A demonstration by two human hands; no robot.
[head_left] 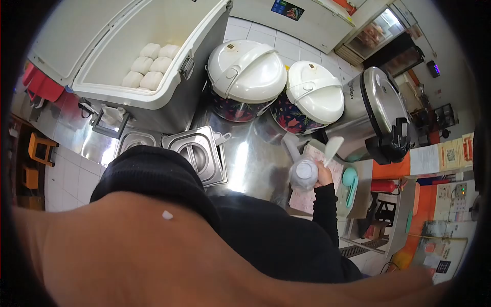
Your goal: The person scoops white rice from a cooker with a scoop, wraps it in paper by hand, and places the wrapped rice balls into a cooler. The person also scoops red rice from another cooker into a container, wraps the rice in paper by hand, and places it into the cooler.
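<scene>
My right hand [324, 175], in a black sleeve, is closed at the lower end of a white rice paddle [334, 148], its blade pointing up. Touching or just beside the fingers is a translucent, cup-like vessel [304, 174]; whether the hand also grips it, I cannot tell. Pink printed paper [302, 202] lies beneath on the steel counter [243, 156]. A turquoise scoop-like thing [351, 179] rests to the right. My left hand is not in view. Bare skin and a black knitted fabric fill the foreground, very close to the camera.
An open cooler box [158, 102] holds several white wrapped bundles [151, 65]. Two white-lidded, flower-patterned rice warmers [248, 71] [314, 92] and a big steel cooker [378, 102] stand along the back. A lidded steel pan [197, 153] sits nearer. A fire extinguisher [384, 186] is at right.
</scene>
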